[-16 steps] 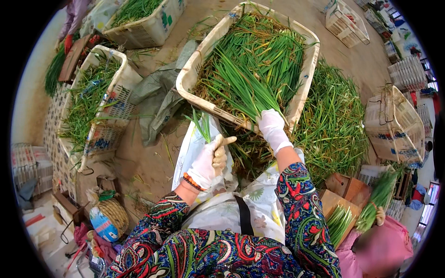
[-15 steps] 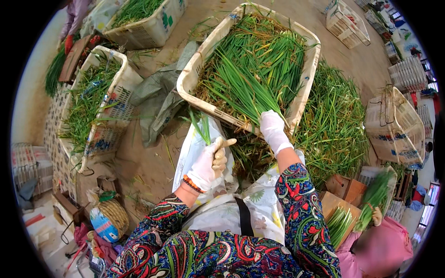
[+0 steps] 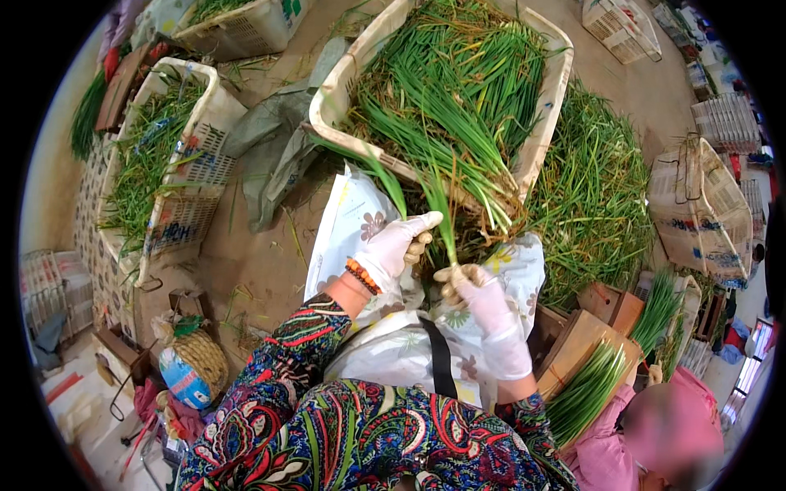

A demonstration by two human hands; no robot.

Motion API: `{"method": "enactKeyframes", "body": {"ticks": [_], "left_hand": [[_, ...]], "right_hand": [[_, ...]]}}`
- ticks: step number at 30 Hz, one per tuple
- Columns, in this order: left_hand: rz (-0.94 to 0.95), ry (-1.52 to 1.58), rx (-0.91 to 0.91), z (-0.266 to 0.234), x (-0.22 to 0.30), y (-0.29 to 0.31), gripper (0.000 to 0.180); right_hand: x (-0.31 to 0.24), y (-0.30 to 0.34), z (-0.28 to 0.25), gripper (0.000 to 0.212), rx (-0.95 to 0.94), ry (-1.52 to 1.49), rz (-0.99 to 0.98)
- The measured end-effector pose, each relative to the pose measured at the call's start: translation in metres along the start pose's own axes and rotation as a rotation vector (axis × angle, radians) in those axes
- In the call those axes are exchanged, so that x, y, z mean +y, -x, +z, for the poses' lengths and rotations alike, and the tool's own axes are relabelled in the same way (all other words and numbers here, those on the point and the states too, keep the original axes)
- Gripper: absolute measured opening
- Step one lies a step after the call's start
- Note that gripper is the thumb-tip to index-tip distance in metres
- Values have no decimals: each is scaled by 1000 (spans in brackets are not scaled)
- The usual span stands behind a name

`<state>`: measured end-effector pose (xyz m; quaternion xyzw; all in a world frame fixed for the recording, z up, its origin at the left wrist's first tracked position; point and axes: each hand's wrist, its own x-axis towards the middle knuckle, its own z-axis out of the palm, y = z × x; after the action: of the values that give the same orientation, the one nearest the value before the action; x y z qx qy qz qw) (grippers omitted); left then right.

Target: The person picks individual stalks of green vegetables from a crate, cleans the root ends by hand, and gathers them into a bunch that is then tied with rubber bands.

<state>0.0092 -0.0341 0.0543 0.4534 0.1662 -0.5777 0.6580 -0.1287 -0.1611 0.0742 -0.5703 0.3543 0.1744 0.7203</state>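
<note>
Left hand (image 3: 397, 245): white-gloved, beaded bracelet (image 3: 363, 277) at the wrist. I see its fingers curled closed round a few green stalks (image 3: 388, 186); their leaves run up and left toward the crate's near edge.
Right hand (image 3: 475, 288): white-gloved, lower than the left and near it. Fingers pinched on the base of a slim green shoot (image 3: 443, 221), blades upward, passing just beside the left thumb; whether they touch I can't tell.
Main crate (image 3: 555, 98): white plastic, ahead of the person, loaded with long green leaves (image 3: 458, 82), some brown and dry. Pale stalk ends (image 3: 498, 214) stick out over the near edge by the near right corner.
Heap (image 3: 598, 188): loose greens piled along the crate's right edge.
Lap: white flower-print apron (image 3: 360, 214), black strap (image 3: 442, 356) across it.
Floor left: crumpled grey-green sheet (image 3: 266, 155) near the main crate's left edge; beyond it a second crate (image 3: 188, 184) of cut greens.
Lower right: person in pink (image 3: 602, 450) beside a wooden box (image 3: 573, 340) with a bundle of greens (image 3: 588, 393).
</note>
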Motion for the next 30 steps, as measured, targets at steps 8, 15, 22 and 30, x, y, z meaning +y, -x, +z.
{"method": "enactKeyframes", "body": {"ticks": [8,15,22,30], "left_hand": [[5,-98,-72,2,-30,13,23],[148,6,110,15,-38,30,16],[260,-40,133,3,-36,21,28],[343,161,31,-43,12,28,32]], "right_hand": [[29,-13,17,22,8,-151,-13],[20,-23,23,17,117,-259,-68],[37,-29,13,24,142,-551,-186],[61,2,-57,33,44,414,-129]]}}
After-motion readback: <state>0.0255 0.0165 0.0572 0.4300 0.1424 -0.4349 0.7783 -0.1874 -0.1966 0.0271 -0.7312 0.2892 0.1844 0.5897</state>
